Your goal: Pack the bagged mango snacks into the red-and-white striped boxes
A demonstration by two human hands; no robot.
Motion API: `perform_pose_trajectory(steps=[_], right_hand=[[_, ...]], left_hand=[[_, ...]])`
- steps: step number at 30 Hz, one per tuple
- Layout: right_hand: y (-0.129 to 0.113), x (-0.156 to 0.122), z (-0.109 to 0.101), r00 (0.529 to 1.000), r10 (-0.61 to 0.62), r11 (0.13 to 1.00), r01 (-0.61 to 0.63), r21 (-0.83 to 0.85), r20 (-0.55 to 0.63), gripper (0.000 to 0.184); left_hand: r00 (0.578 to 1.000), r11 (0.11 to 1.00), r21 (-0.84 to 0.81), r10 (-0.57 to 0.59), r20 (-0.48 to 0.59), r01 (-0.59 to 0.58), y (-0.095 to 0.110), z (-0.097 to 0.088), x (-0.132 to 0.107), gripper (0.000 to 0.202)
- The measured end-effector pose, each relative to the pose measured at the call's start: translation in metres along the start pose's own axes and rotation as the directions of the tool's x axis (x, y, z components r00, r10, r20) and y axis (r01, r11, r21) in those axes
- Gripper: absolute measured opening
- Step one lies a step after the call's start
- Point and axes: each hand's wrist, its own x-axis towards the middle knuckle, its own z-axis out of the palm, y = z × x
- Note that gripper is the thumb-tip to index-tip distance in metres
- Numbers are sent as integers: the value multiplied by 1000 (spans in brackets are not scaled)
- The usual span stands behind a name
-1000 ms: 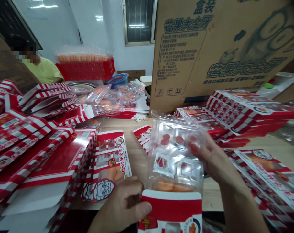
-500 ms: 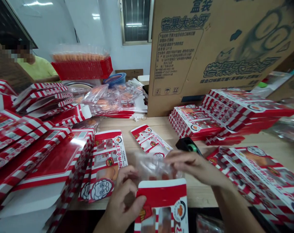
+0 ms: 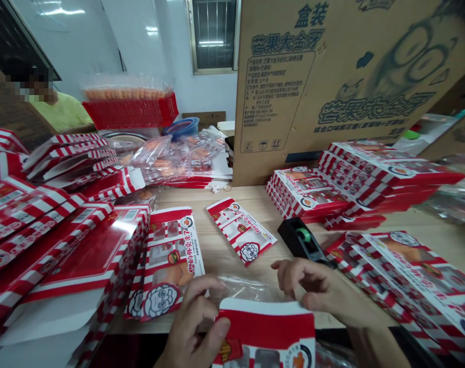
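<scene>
Our left hand grips the edge of the red-and-white carton, fingers closed. Our half-open right hand curls just above its rim, beside the clear plastic bag sticking out of the carton's open end.

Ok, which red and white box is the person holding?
The nearest one, the box gripped by the left hand, with a clear plastic bag at its top edge. All the other boxes lie on the table, untouched.
</scene>
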Motion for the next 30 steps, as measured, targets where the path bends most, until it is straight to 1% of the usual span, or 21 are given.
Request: perform_pose_trajectory(steps=[2,4,5,8,11,13,15,17,18,19,20,21,22,23,24,25,26,27,28,29,30], right_hand=[[4,0,4,998,-50,999,49,18,29,31],[7,-1,8,992,-93,995,91,28,90,37],[7,-1,10,990,-88,996,86,21,113,39],[6,-5,15,986,-41,999,42,-4,162,51],[1,-10,19,978,1,1000,1,-12,211,59],[-4,-13,23,977,64,998,-57,-41,206,57],[-10,-16,28,968,155,986,-139,-91,195,51],[-13,-18,32,960,209,974,-187,-129,185,46],[-14,-17,33,964,210,973,-189,-132,162,44],[-13,-15,33,974,193,977,-180,-111,121,43],[-12,-12,34,983,173,983,-168,-74,59,44],[-10,-6,33,986,167,986,-167,-29,-20,44],[-8,3,32,978,178,984,-176,27,-106,44],[-6,15,31,961,202,978,-190,83,-190,45],[-4,30,30,936,230,971,-203,127,-265,45],[-1,48,30,912,249,966,-209,152,-328,46],[1,68,32,890,252,966,-205,160,-380,47],[5,90,34,884,240,969,-195,149,-401,48],[8,112,39,887,221,974,-183,132,-405,47],[13,134,45,894,202,979,-172,109,-401,46],[19,156,51,900,182,983,-164,80,-395,44]], left_hand=[[1000,1000,9,1,-31,-1,3,-1,4,16],[999,999,-40,21,-31,-22,5,0,8,17],[999,997,-76,31,-23,-33,6,0,10,18],[1000,991,-133,23,-11,-24,8,2,15,21],[998,990,-139,-13,-65,4,8,4,17,27],[995,988,-149,-47,-85,34,6,6,16,29],[993,982,-178,-72,-92,55,1,9,12,29],[990,973,-226,-73,-120,45,-2,12,8,27],[987,967,-248,-92,-132,57,-2,13,6,26],[981,961,-261,-134,-142,93,-2,14,5,23],[965,952,-263,-202,-166,154,-1,13,4,19],[936,942,-253,-277,-216,220,1,11,4,12],[899,935,-226,-332,-287,273,3,7,4,6],[861,936,-182,-349,-370,302,5,1,4,12],[834,947,-115,-318,-451,299,7,-7,5,22],[831,962,-22,-247,-499,273,9,-16,6,29],[863,970,95,-150,-482,222,10,-25,7,33],[915,963,227,-43,-402,144,11,-33,8,34],[960,934,353,56,-273,46,10,-41,9,32],[984,884,465,127,-122,-56,8,-46,10,29],[985,817,554,169,33,-159,5,-49,10,26]])
